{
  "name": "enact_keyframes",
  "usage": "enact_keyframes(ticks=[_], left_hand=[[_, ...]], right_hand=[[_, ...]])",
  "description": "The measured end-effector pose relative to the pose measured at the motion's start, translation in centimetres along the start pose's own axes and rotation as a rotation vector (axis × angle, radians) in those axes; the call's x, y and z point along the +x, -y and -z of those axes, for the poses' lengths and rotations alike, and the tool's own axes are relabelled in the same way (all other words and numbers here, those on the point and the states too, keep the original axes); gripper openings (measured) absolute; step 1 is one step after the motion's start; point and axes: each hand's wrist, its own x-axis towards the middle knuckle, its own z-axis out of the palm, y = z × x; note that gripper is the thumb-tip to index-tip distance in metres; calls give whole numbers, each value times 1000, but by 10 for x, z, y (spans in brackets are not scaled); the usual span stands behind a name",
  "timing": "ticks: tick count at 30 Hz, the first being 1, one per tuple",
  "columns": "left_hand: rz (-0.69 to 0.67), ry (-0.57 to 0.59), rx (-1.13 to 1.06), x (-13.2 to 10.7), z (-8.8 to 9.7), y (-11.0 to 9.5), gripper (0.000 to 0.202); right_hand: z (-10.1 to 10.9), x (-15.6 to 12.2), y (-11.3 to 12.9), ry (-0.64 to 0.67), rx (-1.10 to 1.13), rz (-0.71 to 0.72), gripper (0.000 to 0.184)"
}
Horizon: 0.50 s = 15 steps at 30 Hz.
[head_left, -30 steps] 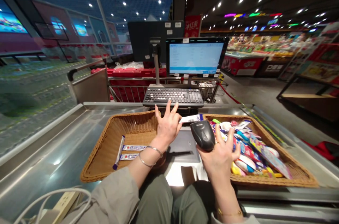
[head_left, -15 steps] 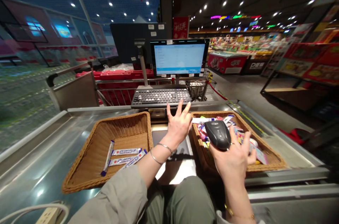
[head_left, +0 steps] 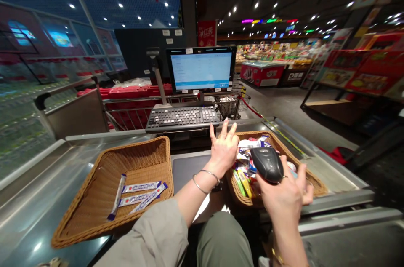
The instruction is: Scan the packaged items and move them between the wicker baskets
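My right hand [head_left: 285, 195] grips a black handheld barcode scanner [head_left: 267, 164] over the right wicker basket [head_left: 315, 185], which is heaped with colourful snack packets [head_left: 244, 170]. My left hand [head_left: 223, 149] reaches over that basket's near-left corner. Three of its fingers are raised and spread, while thumb and forefinger pinch a white packet [head_left: 249, 144]. The left wicker basket [head_left: 94, 212] holds several long white-and-blue wrapped bars [head_left: 139, 193].
A keyboard [head_left: 182, 118] and lit monitor [head_left: 201, 69] stand behind the baskets on a steel checkout counter [head_left: 31, 199]. A flat scanner plate [head_left: 189, 166] lies between the baskets. Red baskets and a wire trolley [head_left: 139, 102] sit behind. Shop shelves line the right aisle.
The view has swung right, so everything has shifted left in frame. My left hand has moved from between the baskets over the right basket, still pinching the packet. My right hand keeps the scanner.
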Motion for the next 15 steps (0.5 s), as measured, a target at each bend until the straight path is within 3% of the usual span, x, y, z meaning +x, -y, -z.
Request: enact_keyframes(ticks=[15], left_hand=[[-39,70,-28,18,-25,-19,20]], right_hand=[[5,3,-16,-69,34,-31,75]])
